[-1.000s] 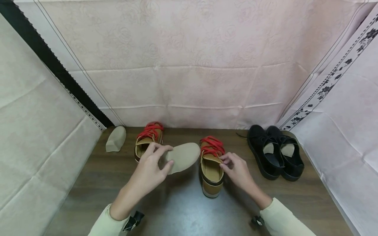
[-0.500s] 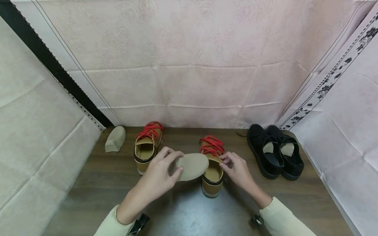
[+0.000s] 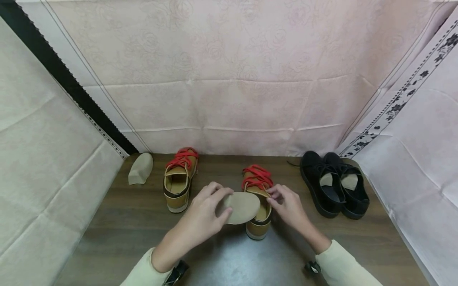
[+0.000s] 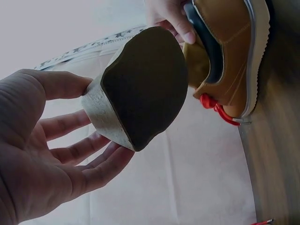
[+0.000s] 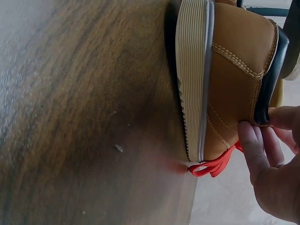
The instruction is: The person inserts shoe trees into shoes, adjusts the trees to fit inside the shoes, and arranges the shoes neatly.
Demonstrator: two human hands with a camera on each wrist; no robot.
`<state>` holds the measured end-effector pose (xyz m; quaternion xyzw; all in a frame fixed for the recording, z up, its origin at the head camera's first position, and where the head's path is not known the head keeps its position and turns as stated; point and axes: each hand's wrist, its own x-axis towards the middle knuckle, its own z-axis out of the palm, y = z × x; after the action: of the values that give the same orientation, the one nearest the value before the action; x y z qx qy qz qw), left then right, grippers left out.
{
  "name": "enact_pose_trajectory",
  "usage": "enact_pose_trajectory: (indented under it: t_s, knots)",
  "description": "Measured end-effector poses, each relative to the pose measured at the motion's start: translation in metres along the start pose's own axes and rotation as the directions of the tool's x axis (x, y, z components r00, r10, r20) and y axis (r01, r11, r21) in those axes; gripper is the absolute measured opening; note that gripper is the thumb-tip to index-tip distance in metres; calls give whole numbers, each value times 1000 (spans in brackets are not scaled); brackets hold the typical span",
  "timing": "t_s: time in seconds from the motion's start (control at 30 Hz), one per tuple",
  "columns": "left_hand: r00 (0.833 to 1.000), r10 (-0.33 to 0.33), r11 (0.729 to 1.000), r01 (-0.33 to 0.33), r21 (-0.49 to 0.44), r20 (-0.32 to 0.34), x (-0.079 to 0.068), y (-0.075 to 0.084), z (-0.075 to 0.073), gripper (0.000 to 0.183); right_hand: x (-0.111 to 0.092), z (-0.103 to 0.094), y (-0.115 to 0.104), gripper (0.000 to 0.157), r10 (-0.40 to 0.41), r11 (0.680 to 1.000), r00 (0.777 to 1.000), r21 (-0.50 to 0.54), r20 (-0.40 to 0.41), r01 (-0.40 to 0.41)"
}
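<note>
While a pale cloth (image 3: 229,59) hung behind it, wooden surface (image 3: 118,238): carried all the footwear.
Black shoes (image 3: 340,198): stood side by side at far right, pale pieces (image 3: 326,179) inside.
Held tan shoe (image 5: 232,79): stood upright right of centre, toe toward the cloth, opening up.
Other tan shoe (image 3: 179,182): stood upright to its left, untouched.
Left hand (image 3: 206,208): gripped the insert's blunt end between thumb and fingers, left of the held shoe.
Right hand (image 3: 288,206): pinched the opening's right edge; the nearer hand to that shoe, since it touched it.
Gripped insert (image 3: 243,207): was off the surface between the hands, rounded end pointing right, overlapping the opening in head view. Long axis ran roughly crosswise to the shoe's. Contact couldn't be told.
Spare insert (image 3: 141,169): lay far left, near the cloth.
Red laces (image 3: 257,176): sat just ahead of the opening.
</note>
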<state>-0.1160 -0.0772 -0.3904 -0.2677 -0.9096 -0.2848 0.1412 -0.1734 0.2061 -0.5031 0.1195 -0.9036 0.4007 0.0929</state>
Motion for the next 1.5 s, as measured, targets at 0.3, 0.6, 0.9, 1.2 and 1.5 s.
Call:
enact_pose_trajectory:
  t_s: [0.3,0.6,0.9,1.2,1.5]
  knots:
    - [1000,12,1000,-12,-2,24,6,5,10,39,1,-2,-1,19,25,1000,1000,-16,12,-25]
    - [999,51,999,-51,-12,19,11,6,21,43,0,-1,0,18,-1,1000,1000,-9,-11,1]
    - [996,88,996,-88,4,29,19,4,32,43,0,-1,0,18,-12,1000,1000,-27,-13,12]
    - [994,89,996,-91,21,67,27,6,40,41,1,-2,1,17,-14,999,1000,-34,-1,14]
    - [988,56,995,-68,79,144,32,13,50,41,0,-1,1,18,-18,999,1000,-30,3,18]
